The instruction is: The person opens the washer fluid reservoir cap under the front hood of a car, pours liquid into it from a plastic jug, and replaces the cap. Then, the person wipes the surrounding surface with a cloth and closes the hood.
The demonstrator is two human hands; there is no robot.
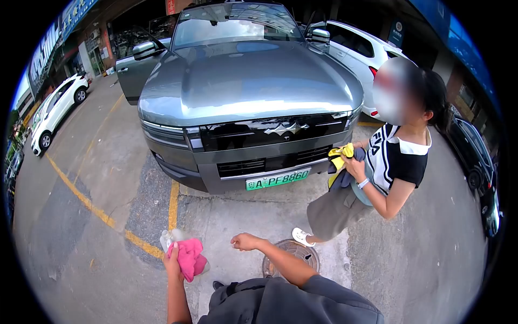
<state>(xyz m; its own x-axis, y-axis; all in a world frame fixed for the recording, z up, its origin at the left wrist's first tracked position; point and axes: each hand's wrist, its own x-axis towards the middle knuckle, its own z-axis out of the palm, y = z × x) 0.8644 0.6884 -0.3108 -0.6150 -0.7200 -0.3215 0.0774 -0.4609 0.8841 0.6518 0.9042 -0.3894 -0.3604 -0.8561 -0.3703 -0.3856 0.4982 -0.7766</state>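
My left hand (172, 263) is closed around a bunched pink cloth (190, 259), held low at the left of the head view. A whitish cloth (167, 238) pokes out above it, beside the same hand. My right hand (246, 241) hangs in the air in front of my body, its fingers curled in with nothing visible in them. Ahead of both hands stands a grey car (253, 81), its bonnet shut and its green number plate (278, 179) facing me. Neither hand touches the car.
A person (399, 162) stands close on the right, holding yellow and dark cloths (341, 162). A round manhole cover (291, 256) lies by my right arm. The grey car's door (135, 70) stands open. White cars (59, 110) and a black car (472, 156) are parked around.
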